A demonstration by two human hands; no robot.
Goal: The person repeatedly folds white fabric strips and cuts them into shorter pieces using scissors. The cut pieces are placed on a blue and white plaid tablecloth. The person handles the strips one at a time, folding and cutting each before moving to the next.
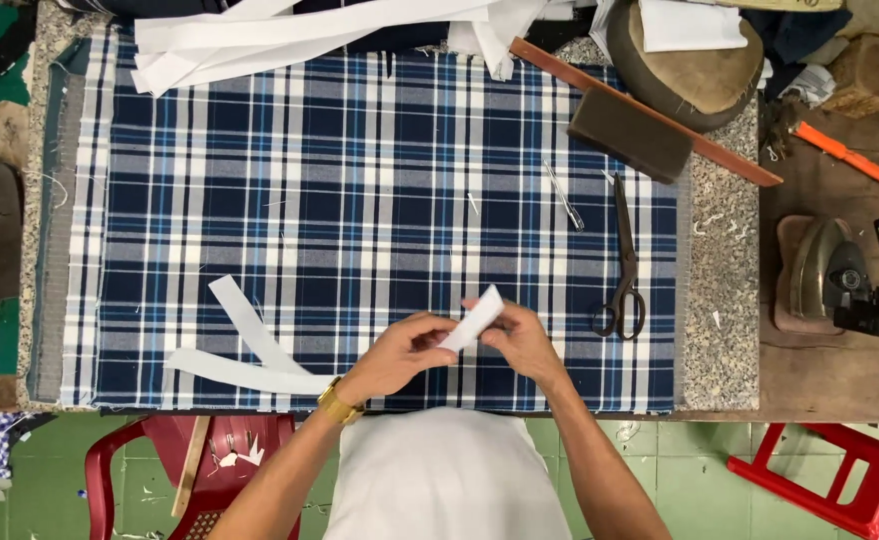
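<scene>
Both hands meet low at the middle of the plaid cloth [379, 200], near the tabletop's near edge. Left hand [394, 352] and right hand [521, 338] each pinch one short white strip [471, 320], fingers closed on it. The strip slants up to the right, lifted just above the cloth. Gold watch [339, 403] on the left wrist.

Cloth: blue, navy and white checks, spread flat over most of the stone tabletop [719, 330].

Left of the hands, two longer white strips [244, 350] lie on the cloth and cross in a rough V; the lower one runs toward the left wrist, and whether it touches the wrist is hard to tell.

Right of the hands, black scissors [625, 270] lie on the cloth, handles toward the person, blades pointing away. A small metal tool [564, 197], perhaps tweezers, lies just beyond them to the left.

Far edge: a heap of long white strips [289, 35]. A dark block brush [629, 135] rests against a long brown wooden ruler [649, 115] laid slantwise. Behind it, a round padded cushion [689, 70].

Far right, on a wooden side surface: an iron [844, 275] and an orange-handled tool [844, 155].

Below the tabletop: red plastic stools, one at left [209, 460] and one at right [839, 475], on green tile floor [689, 450].
</scene>
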